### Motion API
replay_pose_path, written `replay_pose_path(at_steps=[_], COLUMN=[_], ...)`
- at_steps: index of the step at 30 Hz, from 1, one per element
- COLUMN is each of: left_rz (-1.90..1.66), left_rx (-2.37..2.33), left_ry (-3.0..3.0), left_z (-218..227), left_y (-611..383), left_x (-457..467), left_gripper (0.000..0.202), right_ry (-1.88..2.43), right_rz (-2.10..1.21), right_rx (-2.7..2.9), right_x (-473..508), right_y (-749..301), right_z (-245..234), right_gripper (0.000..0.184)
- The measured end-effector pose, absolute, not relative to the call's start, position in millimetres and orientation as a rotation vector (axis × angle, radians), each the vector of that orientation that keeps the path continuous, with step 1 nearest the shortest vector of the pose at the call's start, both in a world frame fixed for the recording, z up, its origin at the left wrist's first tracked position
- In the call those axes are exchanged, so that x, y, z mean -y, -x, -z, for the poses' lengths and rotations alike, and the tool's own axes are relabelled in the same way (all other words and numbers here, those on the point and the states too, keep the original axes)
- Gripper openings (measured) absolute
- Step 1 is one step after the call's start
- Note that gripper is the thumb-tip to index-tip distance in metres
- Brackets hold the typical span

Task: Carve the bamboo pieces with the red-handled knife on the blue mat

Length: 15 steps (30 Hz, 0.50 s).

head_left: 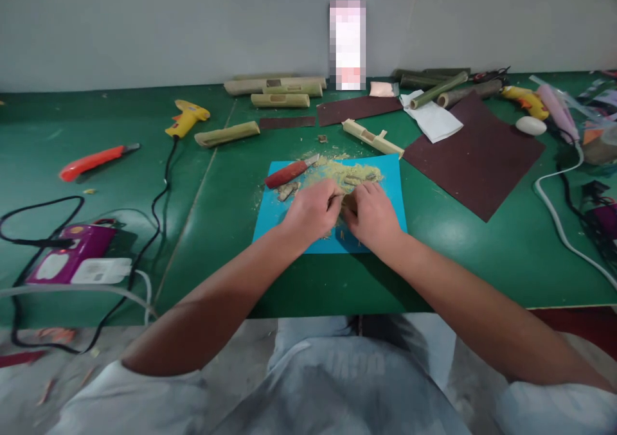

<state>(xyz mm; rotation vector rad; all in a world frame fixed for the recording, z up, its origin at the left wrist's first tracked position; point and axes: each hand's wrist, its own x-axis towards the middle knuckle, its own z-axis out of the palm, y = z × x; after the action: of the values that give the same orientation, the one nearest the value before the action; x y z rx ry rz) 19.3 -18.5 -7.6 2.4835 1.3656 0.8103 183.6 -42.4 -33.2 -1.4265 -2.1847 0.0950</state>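
My left hand (312,214) and my right hand (372,215) meet over a blue mat (393,184) on the green table (222,216). Both are closed around a small brownish bamboo piece (348,204) held between them; most of it is hidden by my fingers. A heap of pale shavings (344,171) lies on the mat just beyond my hands. A red-handled knife (290,172) rests at the mat's far left corner, beside a few small offcuts (287,191).
Cut bamboo sections (279,92) lie along the far edge, one (226,133) nearer, one (372,138) by the mat. Sandpaper sheet (477,152) to the right. Yellow glue gun (186,117), orange cutter (94,161), purple device (72,261) and cables at left.
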Motion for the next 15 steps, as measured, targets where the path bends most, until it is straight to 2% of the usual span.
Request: replay_pose_path(at_steps=[4, 7, 12, 15], left_rz=[-0.795, -0.787, -0.806, -0.769], left_rx=[-1.373, -1.364, -1.397, -1.393], left_ry=[-2.459, -2.468, -2.49, -2.489], left_z=[6.1, 6.0, 6.6, 5.9], left_y=[-19.7, -19.6, -20.0, -20.2], left_x=[19.6, 19.8, 17.9, 19.2], left_gripper=[0.014, 0.013, 0.015, 0.014], right_ry=[1.352, 1.44, 1.376, 1.417], right_rz=[-0.082, -0.154, -0.04, -0.097], right_rx=[2.246, 2.141, 2.226, 2.145], right_x=[41.3, 39.3, 40.2, 40.6], right_y=[-185.4, -187.4, -186.3, -186.3], right_z=[33.4, 35.1, 36.9, 37.1], right_gripper=[0.012, 0.011, 0.009, 0.009])
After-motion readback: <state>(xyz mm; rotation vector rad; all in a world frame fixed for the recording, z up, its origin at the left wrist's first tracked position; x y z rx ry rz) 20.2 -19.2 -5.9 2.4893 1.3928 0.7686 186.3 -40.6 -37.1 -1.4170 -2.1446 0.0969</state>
